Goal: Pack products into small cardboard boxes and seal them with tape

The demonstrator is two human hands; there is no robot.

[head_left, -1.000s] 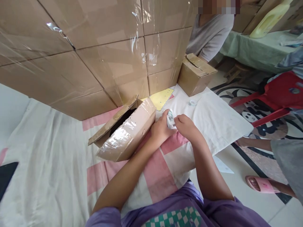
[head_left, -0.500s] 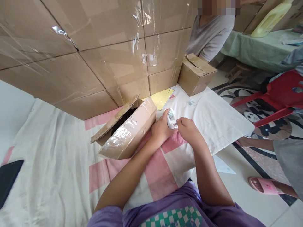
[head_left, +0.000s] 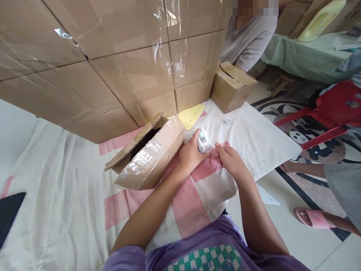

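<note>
My left hand [head_left: 191, 153] is wrapped round a small white device [head_left: 203, 142] with a greenish, shiny window in its upper side and a clear part at its near end. What kind of device it is, I cannot make out. My right hand [head_left: 228, 156] is just to the right of it, apart from it, with thumb and forefinger pinched and the other fingers curled. Anything thin between those fingertips is too small to see. Left of my left hand, a cardboard box [head_left: 158, 158] lies tilted with its flap partly raised and shiny tape on its side.
Stacked taped cartons [head_left: 135, 64] form a wall behind the bed sheet [head_left: 70, 180]. A yellow scallop-edged cloth piece [head_left: 191, 116], a clear ring [head_left: 228, 120] and a second carton [head_left: 232, 88] lie beyond my hands. Another person [head_left: 251, 37] sits behind that carton; a red chair [head_left: 335, 105] stands right.
My right hand has drawn back to the right and slightly down, away from the white device's near end. My left hand still holds the device in nearly the same place.
</note>
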